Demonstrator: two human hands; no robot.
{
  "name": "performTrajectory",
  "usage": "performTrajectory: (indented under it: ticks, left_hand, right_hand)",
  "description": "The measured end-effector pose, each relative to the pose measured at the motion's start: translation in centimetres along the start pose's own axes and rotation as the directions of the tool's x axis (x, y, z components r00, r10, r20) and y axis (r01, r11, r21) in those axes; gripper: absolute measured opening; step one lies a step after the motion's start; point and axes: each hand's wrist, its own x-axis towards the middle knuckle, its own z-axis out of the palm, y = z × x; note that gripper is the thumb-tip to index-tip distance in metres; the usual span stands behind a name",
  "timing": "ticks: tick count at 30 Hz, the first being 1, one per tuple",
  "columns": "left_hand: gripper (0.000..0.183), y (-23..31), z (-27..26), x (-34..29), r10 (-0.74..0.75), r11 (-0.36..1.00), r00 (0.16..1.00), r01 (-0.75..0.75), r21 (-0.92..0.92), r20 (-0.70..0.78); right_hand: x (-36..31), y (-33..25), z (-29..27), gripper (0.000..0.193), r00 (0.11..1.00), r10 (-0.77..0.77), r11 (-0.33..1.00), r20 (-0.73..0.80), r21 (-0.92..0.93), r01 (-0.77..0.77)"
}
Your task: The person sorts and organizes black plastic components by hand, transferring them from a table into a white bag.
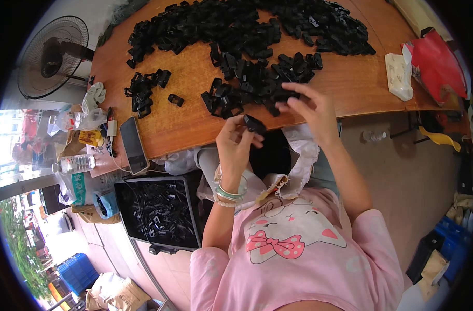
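Observation:
My left hand (234, 141) holds a small black plastic part (254, 124) between thumb and fingers, just off the table's near edge. To its right, my right hand (311, 111) reaches over the edge with fingers spread, beside a loose cluster of black plastic parts (236, 96). Its fingertips overlap the cluster's near side; whether they touch a part I cannot tell. One black part (176, 100) lies alone on the wooden table (187, 72), close to a smaller group of black parts (142, 93) on the left.
A large heap of black parts (205, 26) covers the table's far side. At the left edge lie a phone (133, 145) and a water bottle (75, 164), with a fan (52, 57) behind. Below stands a black bin (158, 210) of small dark pieces. A red bag (437, 67) sits far right.

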Motion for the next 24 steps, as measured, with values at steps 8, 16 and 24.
performTrajectory:
  ticks: [8,16,24]
  left_hand:
    - [0.014,0.7,2.1,-1.6,0.128,0.904,0.985,-0.066,-0.422,0.12]
    - [0.023,1.2,1.0,-1.8,0.021,0.946,0.974,0.054,-0.318,0.228]
    - [0.044,1.9,-0.2,-2.7,0.093,0.959,0.971,-0.146,0.242,0.218]
  right_hand:
    - [-4.2,0.1,1.5,0.019,0.995,0.068,0.988,0.073,0.134,-0.077]
    - [-5.0,0.0,1.8,0.017,0.988,0.138,0.99,0.066,0.031,-0.14]
    - [-5.9,0.7,2.5,0.043,0.993,0.11,0.992,0.046,0.065,-0.113]
